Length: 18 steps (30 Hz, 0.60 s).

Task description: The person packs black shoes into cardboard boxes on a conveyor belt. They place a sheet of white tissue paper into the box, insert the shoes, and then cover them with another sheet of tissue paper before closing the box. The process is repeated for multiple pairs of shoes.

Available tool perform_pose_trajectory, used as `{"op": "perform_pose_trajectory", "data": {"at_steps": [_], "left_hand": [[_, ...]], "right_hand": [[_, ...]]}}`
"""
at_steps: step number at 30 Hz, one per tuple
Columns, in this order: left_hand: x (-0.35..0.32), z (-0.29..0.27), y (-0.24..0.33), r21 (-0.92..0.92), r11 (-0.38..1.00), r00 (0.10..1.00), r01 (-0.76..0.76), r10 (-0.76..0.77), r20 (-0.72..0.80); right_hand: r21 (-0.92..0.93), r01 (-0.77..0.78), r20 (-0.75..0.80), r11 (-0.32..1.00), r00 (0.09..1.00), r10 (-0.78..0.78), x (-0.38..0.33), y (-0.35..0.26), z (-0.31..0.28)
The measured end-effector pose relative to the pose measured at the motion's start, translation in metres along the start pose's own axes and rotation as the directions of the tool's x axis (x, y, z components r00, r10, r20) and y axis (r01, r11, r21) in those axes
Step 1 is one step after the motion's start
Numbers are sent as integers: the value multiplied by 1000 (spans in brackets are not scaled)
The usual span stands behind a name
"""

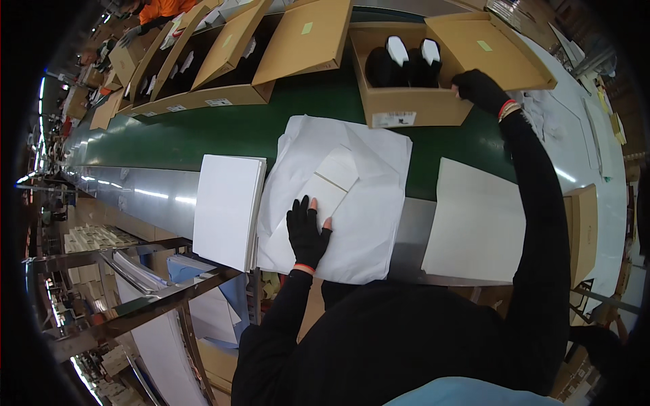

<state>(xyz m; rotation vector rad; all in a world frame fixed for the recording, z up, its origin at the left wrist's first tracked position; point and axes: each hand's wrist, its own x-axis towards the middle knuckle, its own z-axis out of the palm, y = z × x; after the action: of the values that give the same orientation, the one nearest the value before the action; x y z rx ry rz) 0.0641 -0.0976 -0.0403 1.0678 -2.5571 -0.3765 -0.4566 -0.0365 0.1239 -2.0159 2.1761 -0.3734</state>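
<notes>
My left hand [308,233], in a black glove with bare thumb and index fingertips, lies with fingers spread on a creased white card [332,186]. The card rests at a slant on a stack of white tissue paper [369,250]. My right hand [482,91], also gloved, reaches far right with its fingers curled over the right side of an open brown shoebox [437,116]. Inside that box stand two black shoes [387,71] with white inserts in them. The box's lid [501,57] is tilted back, just beyond my right hand.
Several open shoeboxes [233,95] line the green conveyor belt [203,135] at the far left. A white paper stack [227,213] sits left of the tissue, white sheets [477,223] right. Metal rails [135,314] stand lower left. Another person in an orange top [166,8] works upper left.
</notes>
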Motion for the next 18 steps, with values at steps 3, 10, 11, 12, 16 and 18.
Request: {"op": "perform_pose_trajectory", "data": {"at_steps": [3, 10, 11, 12, 16, 18], "left_hand": [[-6, 5, -3, 24, 999, 999, -32, 33, -39], [-11, 11, -4, 49, 995, 992, -84, 88, -93], [-13, 12, -6, 63, 994, 990, -93, 99, -103], [-13, 14, -5, 72, 992, 987, -107, 115, -112], [-13, 24, -8, 84, 984, 973, -158, 170, -156], [-10, 24, -1, -5, 985, 964, -172, 168, -205]], "right_hand": [[-14, -83, 26, 996, 996, 84, -29, -46, -51], [84, -185, -25, 979, 982, 188, -195, -109, -96], [45, -155, -1, 987, 988, 155, -221, -121, -90], [3, -130, 24, 992, 991, 130, -250, -132, -84], [2, -287, 34, 958, 957, 286, -356, -162, -15], [49, -326, -1, 944, 945, 326, -396, -170, 33]]}}
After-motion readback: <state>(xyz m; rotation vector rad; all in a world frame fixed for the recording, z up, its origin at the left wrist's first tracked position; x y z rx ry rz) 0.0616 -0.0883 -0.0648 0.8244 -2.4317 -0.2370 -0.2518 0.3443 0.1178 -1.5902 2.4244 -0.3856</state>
